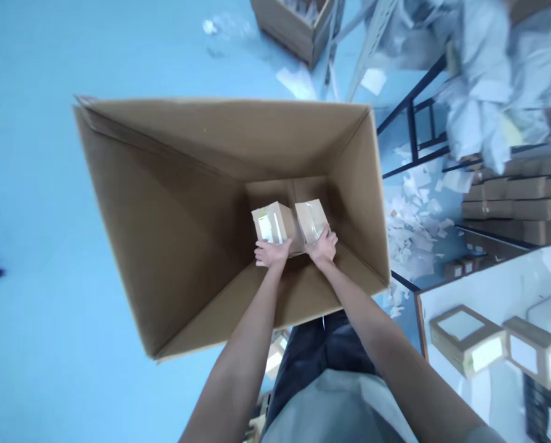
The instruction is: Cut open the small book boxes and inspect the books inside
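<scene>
Two small cardboard boxes sit deep inside a tall open carton [150, 246], seen through the head camera I follow from afar. The left small box [266, 223] bears a white label; the right small box [312, 218], just beside it, shows glossy tape. At their near ends, I see the left hand [273, 251] gripping the left small box and the right hand [322, 246] gripping the right small box, thumbs turned inward. Whether either box rests on the carton's bottom, I cannot tell. The carton stands over a pale blue floor [39, 184], its near rim by the wearer's dark trousers [321, 347]. Beyond its far side I make out an open box [287, 31]; to the right, scattered paper scraps [414, 215], stacked brown boxes [515, 197] and a white surface [510, 271] carrying two labelled boxes [468, 341].
</scene>
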The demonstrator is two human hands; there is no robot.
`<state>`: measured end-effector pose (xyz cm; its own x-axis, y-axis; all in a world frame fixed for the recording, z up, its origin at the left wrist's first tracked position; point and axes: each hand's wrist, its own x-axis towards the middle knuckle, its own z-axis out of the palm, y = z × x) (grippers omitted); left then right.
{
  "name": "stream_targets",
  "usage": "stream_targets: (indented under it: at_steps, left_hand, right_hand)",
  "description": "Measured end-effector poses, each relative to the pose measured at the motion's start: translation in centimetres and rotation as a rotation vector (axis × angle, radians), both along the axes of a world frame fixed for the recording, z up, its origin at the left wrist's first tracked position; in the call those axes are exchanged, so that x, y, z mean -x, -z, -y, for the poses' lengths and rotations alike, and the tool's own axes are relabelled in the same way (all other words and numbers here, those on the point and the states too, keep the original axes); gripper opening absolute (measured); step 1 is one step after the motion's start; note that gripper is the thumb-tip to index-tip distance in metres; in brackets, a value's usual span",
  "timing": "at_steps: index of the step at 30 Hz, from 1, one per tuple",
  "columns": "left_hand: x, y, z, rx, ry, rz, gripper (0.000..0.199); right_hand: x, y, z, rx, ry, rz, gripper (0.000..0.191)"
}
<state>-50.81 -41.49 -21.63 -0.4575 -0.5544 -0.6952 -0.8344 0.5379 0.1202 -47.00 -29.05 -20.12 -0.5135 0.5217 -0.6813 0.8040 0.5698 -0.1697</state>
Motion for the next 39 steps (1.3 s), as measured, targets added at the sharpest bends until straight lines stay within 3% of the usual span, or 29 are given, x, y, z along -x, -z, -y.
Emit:
stream_targets:
  at_steps: [5, 10, 13, 17, 20, 25, 29, 34, 39]
  left_hand:
    - [-0.7, -12.1, 3.6, -0.063, 0.120, -0.212, 0.079]
    - [-2.4, -22.5, 6.0, -0.199, 0.309, -0.483, 0.083]
    - [-3.4, -27.1, 4.0, -0.324, 0.461, -0.596, 0.088]
    - [-5.1, -31.1, -3.2, -0.587, 0.679, -0.662, 0.085]
    - [-7.8, -32.5, -9.8, -0.693, 0.905, -0.602, 0.081]
    - [-14.7, -33.0, -18.7, -0.725, 1.314, -0.491, 0.076]
    - [-20.5, -32.3, -24.3, -0.680, 1.469, -0.460, 0.074]
    - [-26.0, -30.6, -31.0, -0.473, 1.562, -0.588, 0.080]
    - [-30.2, -28.6, -36.5, -0.273, 1.560, -0.579, 0.082]
  right_hand:
    - [-1.6, -12.0, -1.1, 0.033, 0.130, -0.218, 0.110]
    - [-6.6, -21.2, -4.4, 0.138, 0.319, -0.538, 0.115]
    - [-11.2, -25.2, -6.7, 0.067, 0.462, -0.747, 0.117]
    - [-19.2, -28.6, -9.8, -0.098, 0.702, -0.929, 0.117]
    - [-26.1, -29.6, -11.3, -0.228, 0.958, -0.986, 0.114]
    - [-37.4, -28.9, -11.5, -0.353, 1.406, -1.030, 0.115]
    - [-46.0, -28.0, -11.2, -0.523, 1.625, -0.916, 0.111]
    - [-55.1, -25.9, -13.0, -0.620, 1.733, -0.833, 0.104]
    - [-59.8, -21.8, -17.1, -0.597, 1.676, -0.778, 0.103]
